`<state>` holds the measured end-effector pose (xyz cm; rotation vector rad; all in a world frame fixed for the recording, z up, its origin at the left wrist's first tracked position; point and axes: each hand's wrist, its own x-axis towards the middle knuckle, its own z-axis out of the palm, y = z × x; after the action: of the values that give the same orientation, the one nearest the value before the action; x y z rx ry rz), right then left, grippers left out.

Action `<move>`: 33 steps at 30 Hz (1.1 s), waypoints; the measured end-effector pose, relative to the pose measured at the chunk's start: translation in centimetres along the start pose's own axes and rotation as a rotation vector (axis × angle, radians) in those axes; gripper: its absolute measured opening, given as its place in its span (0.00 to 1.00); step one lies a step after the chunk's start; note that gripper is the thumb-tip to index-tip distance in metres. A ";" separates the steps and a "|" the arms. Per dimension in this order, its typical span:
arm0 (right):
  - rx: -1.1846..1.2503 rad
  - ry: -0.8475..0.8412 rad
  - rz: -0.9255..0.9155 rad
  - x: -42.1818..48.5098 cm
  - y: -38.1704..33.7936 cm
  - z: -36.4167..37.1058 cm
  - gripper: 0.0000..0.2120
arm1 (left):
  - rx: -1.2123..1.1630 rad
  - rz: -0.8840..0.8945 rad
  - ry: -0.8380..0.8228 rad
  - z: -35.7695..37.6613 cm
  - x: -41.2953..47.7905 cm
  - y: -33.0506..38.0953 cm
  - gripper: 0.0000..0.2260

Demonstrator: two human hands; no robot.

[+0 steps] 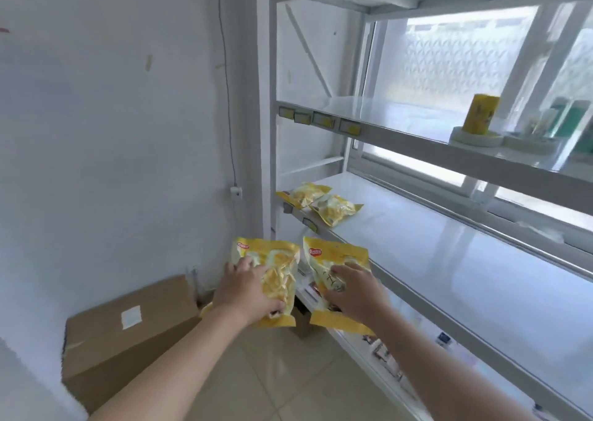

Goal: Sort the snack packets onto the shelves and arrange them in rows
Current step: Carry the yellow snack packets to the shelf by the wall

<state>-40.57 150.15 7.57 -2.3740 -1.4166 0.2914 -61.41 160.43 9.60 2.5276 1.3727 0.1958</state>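
Observation:
My left hand grips a yellow snack packet in the air in front of the white shelf unit. Beside it my right hand grips a second yellow packet, just left of the front edge of the middle shelf. Two more yellow packets lie flat at the left end of that shelf, one at the corner and one just right of it.
A brown cardboard box stands on the tiled floor at the lower left, against the wall. The upper shelf carries a yellow can and other goods at its right. The lowest shelf holds small items.

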 end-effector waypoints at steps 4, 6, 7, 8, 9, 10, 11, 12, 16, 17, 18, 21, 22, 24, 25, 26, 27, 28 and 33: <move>0.012 0.036 0.173 4.8 3.5 -0.2 0.26 | 0.050 0.165 -0.087 1.5 9.3 2.2 0.41; 0.017 0.067 0.272 7.2 6.0 -0.3 0.27 | 0.071 0.241 -0.119 3.0 13.7 3.7 0.41; 0.024 0.078 0.312 8.5 7.2 -0.2 0.28 | 0.073 0.272 -0.137 3.8 15.9 4.5 0.41; 0.030 0.086 0.346 9.8 8.5 -0.2 0.28 | 0.075 0.300 -0.153 4.5 18.1 5.2 0.41; 0.030 0.095 0.375 11.1 9.8 -0.1 0.28 | 0.081 0.328 -0.165 5.2 20.2 6.0 0.41; 0.028 0.106 0.406 12.4 11.0 -0.1 0.27 | 0.086 0.358 -0.173 5.9 22.4 6.8 0.40; 0.028 0.117 0.438 13.7 12.2 -0.1 0.28 | 0.087 0.387 -0.180 6.6 24.5 7.7 0.40; 0.032 0.127 0.471 15.0 13.3 -0.1 0.28 | 0.085 0.415 -0.187 7.3 26.6 8.5 0.40; 0.015 0.149 0.585 20.0 16.9 0.2 0.28 | 0.107 0.530 -0.185 10.2 35.1 12.4 0.40; 0.005 0.157 0.610 21.4 17.6 0.4 0.28 | 0.104 0.550 -0.179 11.2 37.2 13.4 0.41; -0.004 0.169 0.630 22.9 18.3 0.7 0.28 | 0.095 0.565 -0.178 12.2 39.1 14.3 0.41; -0.030 0.197 0.683 27.0 19.8 2.0 0.27 | 0.095 0.627 -0.169 15.5 43.8 16.3 0.41; -0.033 0.203 0.698 28.2 20.3 2.7 0.26 | 0.105 0.650 -0.162 16.5 45.0 16.7 0.41; -0.030 0.213 0.737 30.2 21.0 4.0 0.27 | 0.122 0.682 -0.175 18.8 47.1 17.0 0.41; -0.032 0.212 0.756 30.8 21.3 4.6 0.27 | 0.132 0.694 -0.199 19.9 48.0 16.9 0.42; -0.044 0.203 0.772 31.2 21.5 5.3 0.28 | 0.147 0.707 -0.224 20.9 48.7 16.7 0.42; -0.069 0.191 0.787 31.5 21.6 6.0 0.28 | 0.164 0.722 -0.238 21.9 49.1 16.4 0.42; -0.096 0.185 0.800 31.6 21.6 6.6 0.29 | 0.174 0.742 -0.228 22.7 49.3 16.2 0.42; -0.141 0.192 0.871 31.6 20.7 6.9 0.33 | 0.182 0.796 -0.205 22.6 49.3 15.3 0.45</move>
<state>-11.32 170.33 -6.90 -2.9093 -0.2586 0.1654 -16.83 190.10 -7.89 3.0051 0.2672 -0.0510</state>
